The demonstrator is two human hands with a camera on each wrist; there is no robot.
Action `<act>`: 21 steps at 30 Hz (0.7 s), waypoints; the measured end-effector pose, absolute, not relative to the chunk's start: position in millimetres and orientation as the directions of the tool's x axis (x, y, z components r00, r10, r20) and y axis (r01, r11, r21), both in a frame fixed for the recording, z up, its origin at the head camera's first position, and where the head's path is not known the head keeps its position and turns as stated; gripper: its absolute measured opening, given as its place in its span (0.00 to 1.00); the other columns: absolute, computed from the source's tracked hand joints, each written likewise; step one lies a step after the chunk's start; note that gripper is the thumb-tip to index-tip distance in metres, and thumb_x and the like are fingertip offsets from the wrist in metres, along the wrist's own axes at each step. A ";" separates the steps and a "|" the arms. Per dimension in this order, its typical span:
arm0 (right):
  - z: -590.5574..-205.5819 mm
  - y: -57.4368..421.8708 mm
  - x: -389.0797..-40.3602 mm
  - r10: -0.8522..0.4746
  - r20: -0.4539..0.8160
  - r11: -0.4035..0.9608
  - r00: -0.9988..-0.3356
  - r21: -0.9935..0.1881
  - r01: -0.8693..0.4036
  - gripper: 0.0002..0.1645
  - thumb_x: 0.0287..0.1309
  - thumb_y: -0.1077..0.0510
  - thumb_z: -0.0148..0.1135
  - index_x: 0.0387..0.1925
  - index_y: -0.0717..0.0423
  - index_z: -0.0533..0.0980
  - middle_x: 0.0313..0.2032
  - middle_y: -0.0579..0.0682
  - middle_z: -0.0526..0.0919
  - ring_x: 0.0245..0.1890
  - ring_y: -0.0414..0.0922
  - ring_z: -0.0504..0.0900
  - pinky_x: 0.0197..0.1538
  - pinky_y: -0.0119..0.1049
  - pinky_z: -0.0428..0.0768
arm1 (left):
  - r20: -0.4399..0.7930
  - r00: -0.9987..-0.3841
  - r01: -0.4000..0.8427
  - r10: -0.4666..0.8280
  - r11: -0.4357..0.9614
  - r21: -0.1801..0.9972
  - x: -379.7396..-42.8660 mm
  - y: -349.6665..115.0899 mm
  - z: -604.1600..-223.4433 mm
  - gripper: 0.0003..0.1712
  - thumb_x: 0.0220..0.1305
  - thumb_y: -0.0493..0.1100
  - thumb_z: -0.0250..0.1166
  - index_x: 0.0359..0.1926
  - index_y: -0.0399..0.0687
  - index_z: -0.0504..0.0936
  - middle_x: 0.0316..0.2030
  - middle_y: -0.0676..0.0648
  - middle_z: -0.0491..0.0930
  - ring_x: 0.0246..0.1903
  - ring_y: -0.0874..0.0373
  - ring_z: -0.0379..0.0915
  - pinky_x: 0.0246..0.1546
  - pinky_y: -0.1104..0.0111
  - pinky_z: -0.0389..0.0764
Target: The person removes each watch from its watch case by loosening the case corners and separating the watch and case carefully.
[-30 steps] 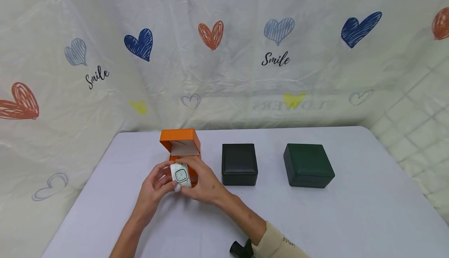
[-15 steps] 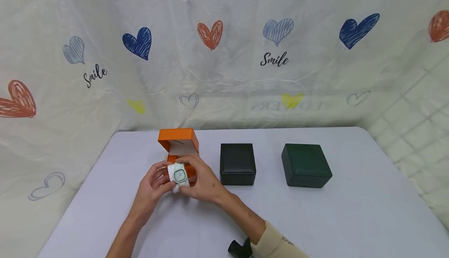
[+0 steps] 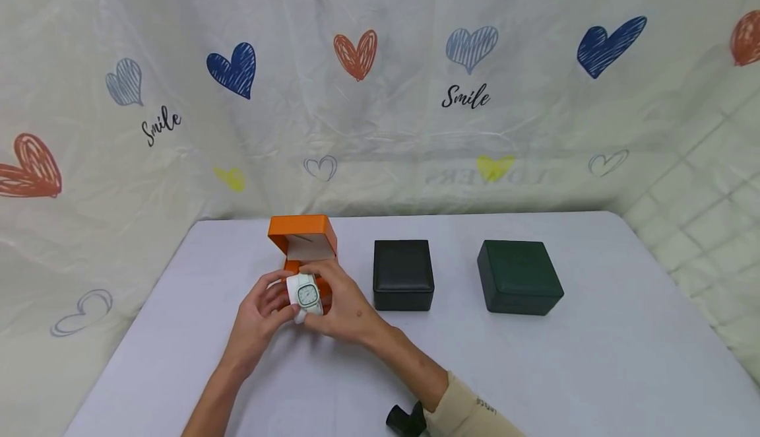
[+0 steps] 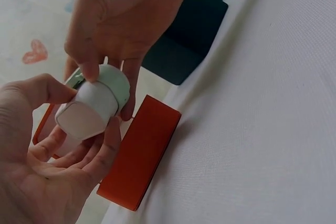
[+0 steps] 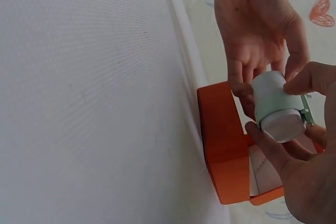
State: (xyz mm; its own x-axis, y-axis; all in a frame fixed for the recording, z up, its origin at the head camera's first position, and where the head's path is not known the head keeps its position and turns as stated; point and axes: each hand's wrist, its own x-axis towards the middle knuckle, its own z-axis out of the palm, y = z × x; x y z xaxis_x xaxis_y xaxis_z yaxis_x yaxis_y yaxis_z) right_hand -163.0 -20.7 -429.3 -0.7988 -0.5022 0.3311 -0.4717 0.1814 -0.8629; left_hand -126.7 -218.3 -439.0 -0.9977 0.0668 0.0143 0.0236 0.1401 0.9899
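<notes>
A pale green wristwatch (image 3: 307, 295) with a squarish dial is wrapped around a white cushion (image 4: 84, 114). My left hand (image 3: 255, 318) grips the cushion's bare left end between thumb and fingers. From the other side, my right hand (image 3: 353, 310) pinches the watch and cushion, with thumb and fingers on opposite sides of the band. Dial and watch face tilt up toward the head camera. Just behind both hands stands an orange watch box (image 3: 301, 226), its lid raised and pale lining showing. The hands hide much of the box's lower half.
On the white table (image 3: 534, 371), a closed black box (image 3: 404, 272) stands right of the orange one. Farther right is a closed dark green box (image 3: 520, 275). Behind the table hangs a pale curtain (image 3: 404, 120) printed with hearts. A black object (image 3: 406, 420) shows by the right sleeve.
</notes>
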 end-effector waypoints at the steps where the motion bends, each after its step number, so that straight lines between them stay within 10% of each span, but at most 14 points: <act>1: -429.1 -20.8 -163.1 -0.500 0.329 0.184 -0.801 -0.863 -0.470 0.40 0.50 0.66 0.73 0.67 0.58 0.71 0.65 0.51 0.75 0.63 0.46 0.75 0.60 0.39 0.84 | 0.016 -0.998 0.026 0.068 0.141 0.990 -126.8 -218.3 -438.9 0.32 0.68 0.34 0.67 0.71 0.45 0.67 0.63 0.42 0.77 0.52 0.62 0.83 0.51 0.74 0.85; 14: -426.1 -21.8 -162.8 -0.492 0.315 0.194 -0.811 -0.869 -0.456 0.41 0.50 0.65 0.73 0.68 0.58 0.72 0.65 0.52 0.76 0.64 0.46 0.75 0.68 0.52 0.80 | 0.026 -0.999 0.030 0.034 0.149 0.988 -125.3 -213.5 -433.5 0.32 0.67 0.32 0.67 0.70 0.44 0.69 0.62 0.36 0.77 0.49 0.62 0.83 0.49 0.76 0.85; 21: -426.9 -19.6 -164.7 -0.502 0.326 0.151 -0.801 -0.879 -0.452 0.38 0.51 0.66 0.73 0.66 0.56 0.73 0.64 0.51 0.76 0.60 0.46 0.77 0.56 0.41 0.88 | -0.016 -1.000 -0.015 0.013 0.128 0.992 -125.3 -215.6 -434.2 0.31 0.68 0.33 0.67 0.69 0.44 0.68 0.59 0.46 0.76 0.50 0.63 0.82 0.49 0.75 0.85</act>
